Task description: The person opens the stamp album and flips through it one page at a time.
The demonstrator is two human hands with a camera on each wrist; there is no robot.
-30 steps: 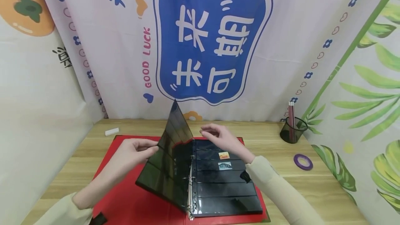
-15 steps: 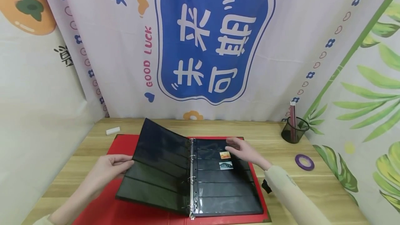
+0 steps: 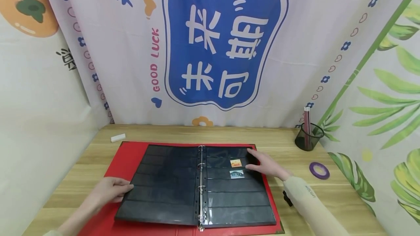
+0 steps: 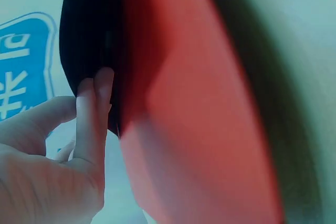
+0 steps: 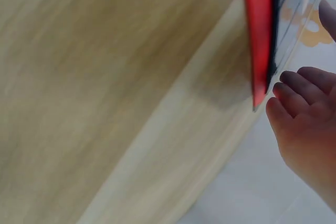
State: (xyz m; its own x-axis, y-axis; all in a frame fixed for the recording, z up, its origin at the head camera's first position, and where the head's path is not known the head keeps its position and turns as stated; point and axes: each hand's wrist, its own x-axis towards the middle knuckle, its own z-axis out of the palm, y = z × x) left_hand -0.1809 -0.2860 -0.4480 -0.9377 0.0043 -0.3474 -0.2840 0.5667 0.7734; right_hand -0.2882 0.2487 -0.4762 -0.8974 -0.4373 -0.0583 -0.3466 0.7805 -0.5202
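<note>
A red ring-binder stamp album [image 3: 128, 156] lies spread on the table, with black pocket pages on both sides of its metal rings [image 3: 201, 188]. My left hand [image 3: 108, 192] pinches the outer edge of the left black page [image 3: 164, 185], which lies nearly flat. In the left wrist view, thumb and fingers [image 4: 92, 114] meet at that page's edge. An orange-yellow stamp [image 3: 235, 163] and a blue-green stamp [image 3: 237, 174] sit in pockets of the right page [image 3: 237, 199]. Over that page's upper outer edge is my right hand [image 3: 267, 164], fingers loosely extended, holding nothing.
A black mesh pen cup [image 3: 308, 139] with several pencils stands at the back right. In front of it lies a purple roll of tape [image 3: 319, 170]. A small white block [image 3: 118, 137] rests at the back left. A printed curtain hangs behind the table.
My left hand has swung the raised black page leftward and down onto the red cover. My right hand has moved right, from near the rings to the right page's outer edge.
</note>
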